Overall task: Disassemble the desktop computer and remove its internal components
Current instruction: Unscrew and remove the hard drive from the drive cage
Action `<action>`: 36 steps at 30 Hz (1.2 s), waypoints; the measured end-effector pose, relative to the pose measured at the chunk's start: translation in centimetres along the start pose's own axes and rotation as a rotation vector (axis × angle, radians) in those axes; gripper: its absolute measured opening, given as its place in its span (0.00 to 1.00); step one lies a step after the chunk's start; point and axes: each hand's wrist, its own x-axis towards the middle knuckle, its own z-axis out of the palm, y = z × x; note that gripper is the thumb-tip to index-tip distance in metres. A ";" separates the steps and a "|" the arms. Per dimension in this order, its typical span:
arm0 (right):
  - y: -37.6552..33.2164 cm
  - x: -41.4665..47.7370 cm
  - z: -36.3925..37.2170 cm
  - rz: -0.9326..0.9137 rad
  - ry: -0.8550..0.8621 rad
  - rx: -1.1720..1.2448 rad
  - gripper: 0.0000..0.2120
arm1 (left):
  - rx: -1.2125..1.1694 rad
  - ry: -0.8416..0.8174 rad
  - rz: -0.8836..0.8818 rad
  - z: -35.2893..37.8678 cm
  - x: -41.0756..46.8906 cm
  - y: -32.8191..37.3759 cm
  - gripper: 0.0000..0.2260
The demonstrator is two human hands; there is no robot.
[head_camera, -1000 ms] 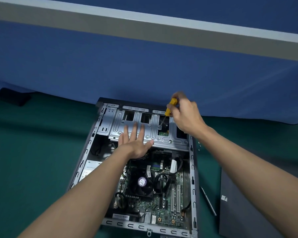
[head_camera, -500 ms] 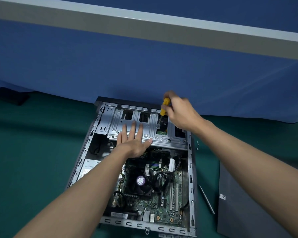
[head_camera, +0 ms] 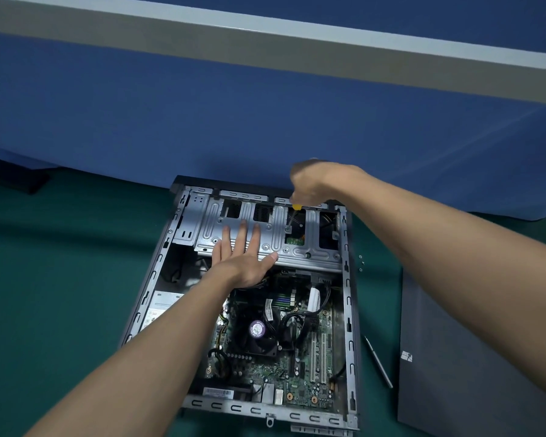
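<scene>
Head view: the desktop computer lies on its side on the green bench, open face up, far end against the blue partition. My left grip is spread flat, fingers straight, pressing on the drive cage that spans the far end of the chassis. My right grip is curled round the yellow-handled screwdriver, whose shaft runs down to a screw in the cage's top plate; whether the tip is seated in the head is too small to tell. Three loose screws lie on the bench just beside the chassis, with the removed side panel well apart on the right. I judge the cage to be stiff stamped steel, moderately heavy if drives sit inside, with sharp cut-out edges. Once free, take hold of it by the folded near flange and the far rim, not through the openings. The motherboard and CPU fan below it are fragile. Cables run near the cage's near edge, so lift slowly and check for snags.
</scene>
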 end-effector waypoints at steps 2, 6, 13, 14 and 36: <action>-0.3 0.2 0.0 -0.029 0.002 -0.049 0.16 | -0.003 -0.001 -0.001 0.0 0.0 0.0 0.32; 0.1 0.4 0.1 -0.108 0.023 -0.086 0.18 | -0.002 0.000 -0.003 0.1 0.0 0.0 0.32; 0.9 0.2 0.6 -0.219 -0.003 -0.107 0.16 | -0.011 0.003 -0.002 0.1 0.1 -0.1 0.32; 0.8 0.2 0.6 -0.227 0.003 -0.118 0.15 | -0.011 0.003 -0.002 0.1 0.0 -0.1 0.32; 0.6 -0.3 1.9 -0.132 0.159 -0.059 0.19 | 0.001 0.013 -0.009 0.3 0.2 -0.1 0.33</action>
